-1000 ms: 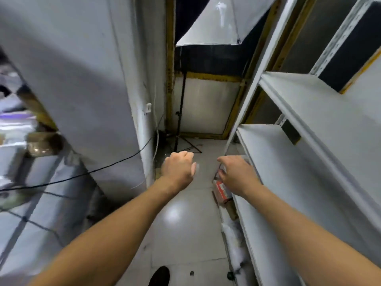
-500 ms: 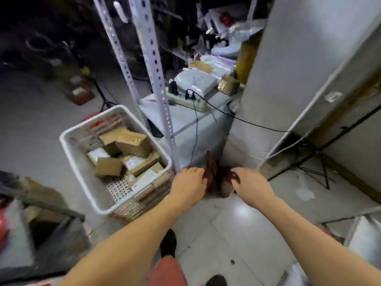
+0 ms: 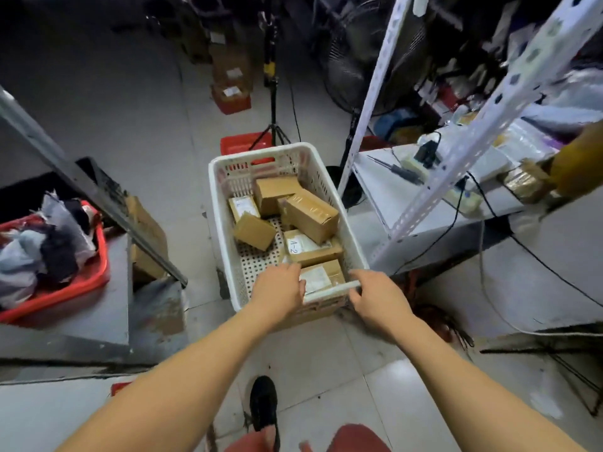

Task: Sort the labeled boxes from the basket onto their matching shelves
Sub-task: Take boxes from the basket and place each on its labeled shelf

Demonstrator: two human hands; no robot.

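A white perforated basket (image 3: 219, 220) stands on the floor in front of me with several brown cardboard boxes in it. One box (image 3: 308, 247) carries a white label reading "A-2". The nearest box (image 3: 324, 275) also has a white label and lies against the basket's near rim. My left hand (image 3: 280, 286) reaches over that rim, its fingers resting by the left end of the nearest box and holding nothing. My right hand (image 3: 372, 293) is at the rim's near right corner, thumb above it and fingers below; whether it grips is unclear.
A white slotted-steel rack (image 3: 463, 148) with a low shelf of cables and packets stands right of the basket. A grey rack post (image 3: 98, 197) and a red tub of clothes (image 3: 49, 256) are on the left. A tripod (image 3: 272, 93) stands behind the basket, and my black shoe (image 3: 263, 406) is below.
My view swung from the empty white shelves round to the basket, which is now straight ahead. Both hands went from hanging empty in the air to the basket's near rim.
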